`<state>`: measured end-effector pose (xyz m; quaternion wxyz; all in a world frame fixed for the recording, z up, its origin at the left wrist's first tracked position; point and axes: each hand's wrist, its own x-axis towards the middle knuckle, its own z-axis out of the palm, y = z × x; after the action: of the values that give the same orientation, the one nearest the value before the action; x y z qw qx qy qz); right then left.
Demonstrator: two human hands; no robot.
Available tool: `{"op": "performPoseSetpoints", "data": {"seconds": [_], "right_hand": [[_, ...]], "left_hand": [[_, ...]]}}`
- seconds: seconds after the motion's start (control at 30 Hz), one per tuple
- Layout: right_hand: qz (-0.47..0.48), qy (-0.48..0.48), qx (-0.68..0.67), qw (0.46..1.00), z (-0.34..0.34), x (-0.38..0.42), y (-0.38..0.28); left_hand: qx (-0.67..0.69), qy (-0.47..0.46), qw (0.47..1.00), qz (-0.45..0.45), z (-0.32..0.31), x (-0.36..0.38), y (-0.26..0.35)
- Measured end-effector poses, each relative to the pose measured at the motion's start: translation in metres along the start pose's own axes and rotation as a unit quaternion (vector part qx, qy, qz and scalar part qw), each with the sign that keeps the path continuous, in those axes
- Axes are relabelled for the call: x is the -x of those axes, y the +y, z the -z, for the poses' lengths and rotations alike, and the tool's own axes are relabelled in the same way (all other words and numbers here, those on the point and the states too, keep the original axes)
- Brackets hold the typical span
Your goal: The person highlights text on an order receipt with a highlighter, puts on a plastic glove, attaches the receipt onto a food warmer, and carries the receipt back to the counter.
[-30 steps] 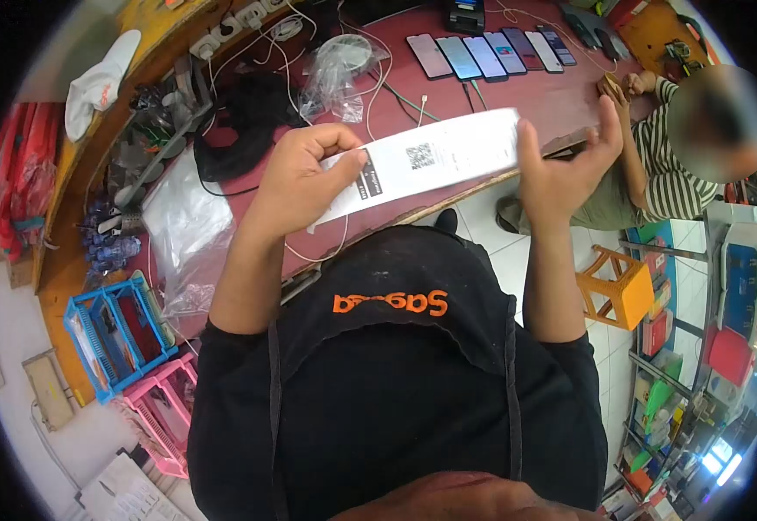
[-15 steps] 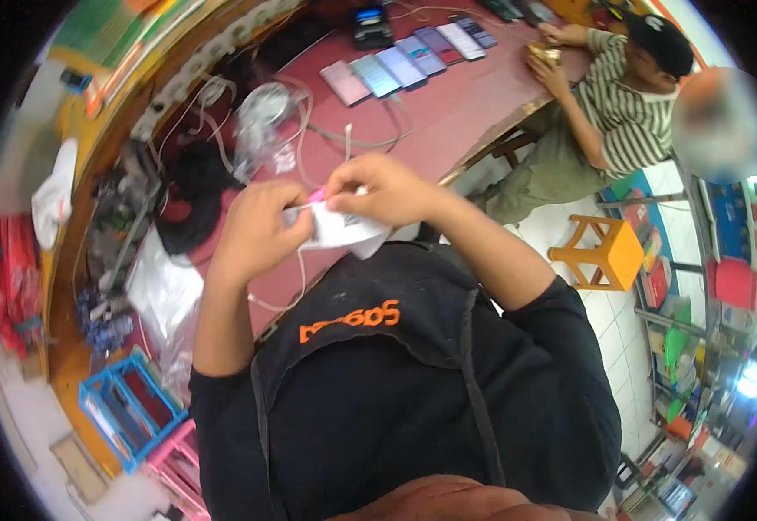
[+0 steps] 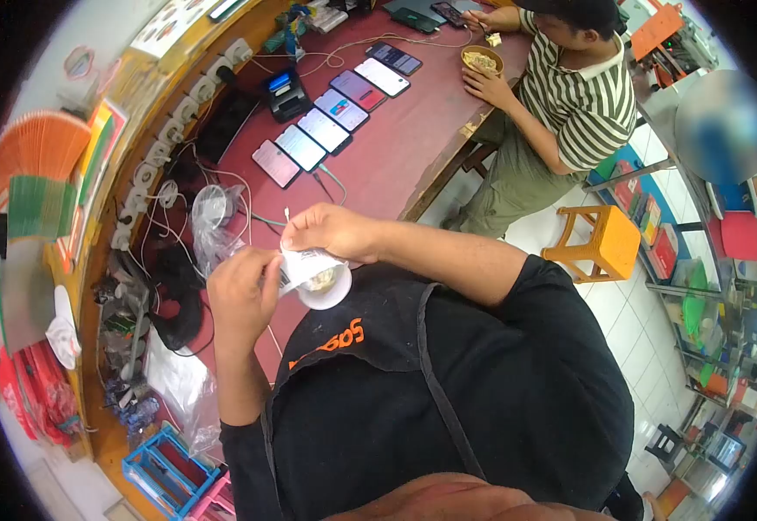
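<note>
My left hand (image 3: 246, 291) and my right hand (image 3: 331, 234) meet in front of my chest, both closed in a pinch. Between their fingertips is a white wrapper (image 3: 307, 267) with small dark print. Just beneath it, partly covered by the wrapper and my right hand, shows a small white cup (image 3: 326, 297) with something pale inside. The tip of a white cable (image 3: 287, 214) lies just beyond my right fingers.
Across the red table (image 3: 240, 187), several phones (image 3: 319, 130) lie in a row beside a black card-terminal-like device (image 3: 286, 94). A person (image 3: 582, 104) at the far side holds a bowl of food (image 3: 483, 62). Clear plastic bags (image 3: 179, 378) lie left; a yellow stool (image 3: 600, 243) stands right.
My view has shifted, so the phones and the person appear lower and further left. The pale inside of the white cup now shows under the wrapper; a pink bit at my fingertips is out of sight.
</note>
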<state>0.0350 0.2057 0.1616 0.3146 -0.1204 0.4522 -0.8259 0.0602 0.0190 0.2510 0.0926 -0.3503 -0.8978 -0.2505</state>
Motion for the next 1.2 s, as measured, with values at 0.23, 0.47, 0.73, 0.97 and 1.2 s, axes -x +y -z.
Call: {"op": "performPoseSetpoints", "data": {"seconds": [0.23, 0.47, 0.73, 0.97, 1.2], "right_hand": [[-0.046, -0.072, 0.164, 0.983, 0.112, 0.049, -0.09], [0.073, 0.014, 0.175, 0.982, 0.159, 0.02, -0.113], [0.186, 0.201, -0.202, 0.94, 0.158, -0.05, -0.123], [0.192, 0.303, -0.295, 0.886, 0.138, -0.102, -0.116], [0.347, 0.396, -0.185, 0.83, 0.188, -0.169, -0.13]], "left_hand": [[0.059, 0.007, 0.991, 0.121, -0.002, -0.019, -0.014], [0.059, 0.013, 0.984, 0.17, -0.018, -0.034, -0.004], [0.141, 0.155, 0.953, 0.218, -0.042, -0.021, -0.003], [-0.152, 0.103, 0.983, 0.031, -0.036, -0.034, 0.0], [-0.173, 0.106, 0.979, 0.01, -0.054, -0.029, -0.016]]}}
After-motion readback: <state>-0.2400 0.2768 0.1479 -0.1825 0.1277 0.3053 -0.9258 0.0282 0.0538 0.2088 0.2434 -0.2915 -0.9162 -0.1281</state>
